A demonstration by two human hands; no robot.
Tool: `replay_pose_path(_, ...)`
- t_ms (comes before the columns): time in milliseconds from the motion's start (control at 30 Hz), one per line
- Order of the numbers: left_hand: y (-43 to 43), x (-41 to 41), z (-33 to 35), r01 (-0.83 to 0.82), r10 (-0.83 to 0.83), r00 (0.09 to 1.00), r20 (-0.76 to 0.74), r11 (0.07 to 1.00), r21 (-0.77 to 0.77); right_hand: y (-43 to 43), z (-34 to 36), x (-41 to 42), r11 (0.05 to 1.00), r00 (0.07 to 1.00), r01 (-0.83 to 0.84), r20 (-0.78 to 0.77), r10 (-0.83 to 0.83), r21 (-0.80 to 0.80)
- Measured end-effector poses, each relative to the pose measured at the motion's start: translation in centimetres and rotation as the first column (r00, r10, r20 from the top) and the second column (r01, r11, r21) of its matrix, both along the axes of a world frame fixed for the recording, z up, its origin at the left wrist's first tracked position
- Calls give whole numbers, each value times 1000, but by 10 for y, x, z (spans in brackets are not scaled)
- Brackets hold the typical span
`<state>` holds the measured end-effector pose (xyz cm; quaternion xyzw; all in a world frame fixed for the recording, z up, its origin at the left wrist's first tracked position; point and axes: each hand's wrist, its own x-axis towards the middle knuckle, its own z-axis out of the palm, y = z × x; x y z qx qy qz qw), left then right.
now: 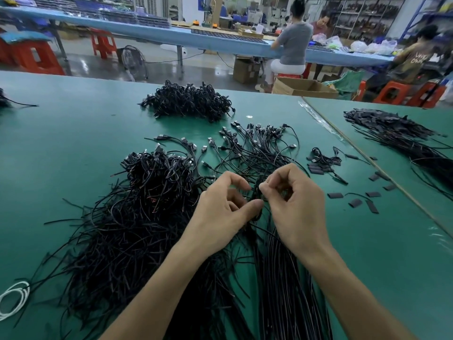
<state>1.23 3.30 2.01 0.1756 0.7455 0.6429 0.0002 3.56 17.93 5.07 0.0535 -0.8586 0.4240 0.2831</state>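
Observation:
My left hand [220, 209] and my right hand [294, 204] meet over the green table [61, 143], both pinching a thin black cable [257, 190] held upright between the fingertips. Under my wrists lies a bundle of straight black cables [282, 278]. A large tangled heap of black cables [137, 217] spreads to the left. Beyond my hands, a fan of cables with USB plugs [255, 143] lies flat. Short black sleeve pieces [355, 202] are scattered to the right.
Another coiled cable heap [191, 101] sits further back. A pile of black strips and cables [404, 136] lies on the adjoining table at right. A white cable loop [13, 300] lies at the left edge. People sit at a blue bench [220, 42] behind.

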Motion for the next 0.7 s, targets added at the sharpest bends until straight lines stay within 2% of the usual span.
replay_pose_path(100,1,1,-2,75,-78,990,114,997,35,-5,-2,1,980,994,26,-108,-5,199)
replay_pose_path(167,1,1,-2,77,-86,983,163,995,64,-6,-5,3,960,987,48,-158,-4,275)
replay_pose_path(267,5,4,1,91,-106,973,206,993,81,-9,-7,5,951,974,107,-221,-41,291)
replay_pose_path(367,8,8,4,144,-197,945,261,967,210,-14,-8,7,947,949,172,-303,-86,270)
replay_pose_path(467,11,10,4,102,-196,940,279,943,318,-21,-7,7,968,957,158,-270,-102,196)
replay_pose_path(567,12,5,5,-1,-147,933,330,912,410,-27,-3,7,995,983,100,-152,-99,1)
replay_pose_path(700,6,-2,10,-108,-119,917,381,844,525,-30,-2,6,976,997,-66,-45,58,-209)
